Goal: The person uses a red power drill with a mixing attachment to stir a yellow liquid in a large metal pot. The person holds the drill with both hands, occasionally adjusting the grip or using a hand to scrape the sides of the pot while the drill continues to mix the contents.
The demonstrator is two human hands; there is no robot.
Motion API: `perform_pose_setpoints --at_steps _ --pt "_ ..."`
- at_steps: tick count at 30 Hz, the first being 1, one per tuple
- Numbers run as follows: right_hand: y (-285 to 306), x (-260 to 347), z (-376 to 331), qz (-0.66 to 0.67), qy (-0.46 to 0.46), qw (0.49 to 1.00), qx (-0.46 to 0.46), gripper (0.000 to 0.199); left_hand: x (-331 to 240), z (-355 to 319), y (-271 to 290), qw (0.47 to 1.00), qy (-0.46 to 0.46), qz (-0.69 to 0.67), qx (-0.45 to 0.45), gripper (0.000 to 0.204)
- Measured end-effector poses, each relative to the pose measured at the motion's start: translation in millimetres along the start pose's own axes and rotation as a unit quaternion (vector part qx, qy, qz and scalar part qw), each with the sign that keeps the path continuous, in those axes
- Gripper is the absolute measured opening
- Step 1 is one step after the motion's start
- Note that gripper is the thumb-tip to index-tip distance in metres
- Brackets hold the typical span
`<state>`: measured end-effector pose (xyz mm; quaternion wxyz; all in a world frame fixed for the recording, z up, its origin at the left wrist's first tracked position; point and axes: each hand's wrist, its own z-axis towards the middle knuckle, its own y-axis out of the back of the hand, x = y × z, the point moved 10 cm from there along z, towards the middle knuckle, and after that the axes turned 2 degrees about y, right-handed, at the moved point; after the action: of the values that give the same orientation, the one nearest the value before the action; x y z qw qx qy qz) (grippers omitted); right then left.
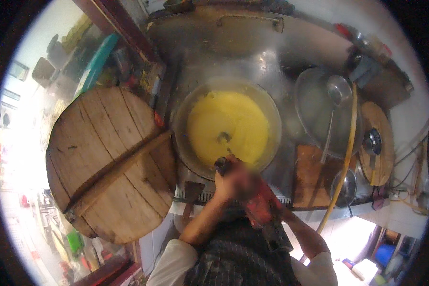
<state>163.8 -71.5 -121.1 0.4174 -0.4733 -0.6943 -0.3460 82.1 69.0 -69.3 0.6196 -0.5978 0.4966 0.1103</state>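
A large round wok point(274, 114) is set into the metal stove and holds a thick, smooth yellow mash or batter point(229, 117). Its surface shows swirl marks, and steam hazes the view. I hold a red electric drill point(260, 198) slanted over the wok's near rim, its thin shaft point(229, 150) dipping into the yellow mass. My left hand point(225, 185) is closed around the dark front side handle. My right hand point(283, 213) meets the drill's rear part; the tool's body hides most of its fingers.
A big round wooden lid point(112, 162) with a crossbar leans at the left. To the right sit a second wok point(302, 102) with a metal ladle point(339, 90), a long wooden pole point(346, 162), a small strainer-like pan point(344, 188) and another wooden lid point(382, 143). A spatula point(193, 190) lies near the front edge.
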Motion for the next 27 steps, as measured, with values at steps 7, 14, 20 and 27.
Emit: perform_pose_setpoints --at_steps 7,14,20,27 --pt "-16.9 -15.1 -49.2 -0.08 -0.061 0.993 0.06 0.059 -10.3 -32.8 15.8 0.984 0.056 -0.102 -0.135 0.012" --pt "-41.2 31.0 -37.8 0.01 0.065 0.988 0.142 0.054 -87.6 -55.1 34.1 0.959 0.012 -0.183 -0.216 0.007" --pt "-47.1 40.4 12.0 -0.084 0.069 0.978 0.178 0.07 -123.1 -41.3 38.1 0.976 -0.035 -0.135 -0.167 0.006" --pt "-12.6 5.6 41.2 -0.065 0.014 0.992 0.106 0.074 -74.7 -7.3 56.6 0.982 -0.052 -0.106 -0.145 0.017"
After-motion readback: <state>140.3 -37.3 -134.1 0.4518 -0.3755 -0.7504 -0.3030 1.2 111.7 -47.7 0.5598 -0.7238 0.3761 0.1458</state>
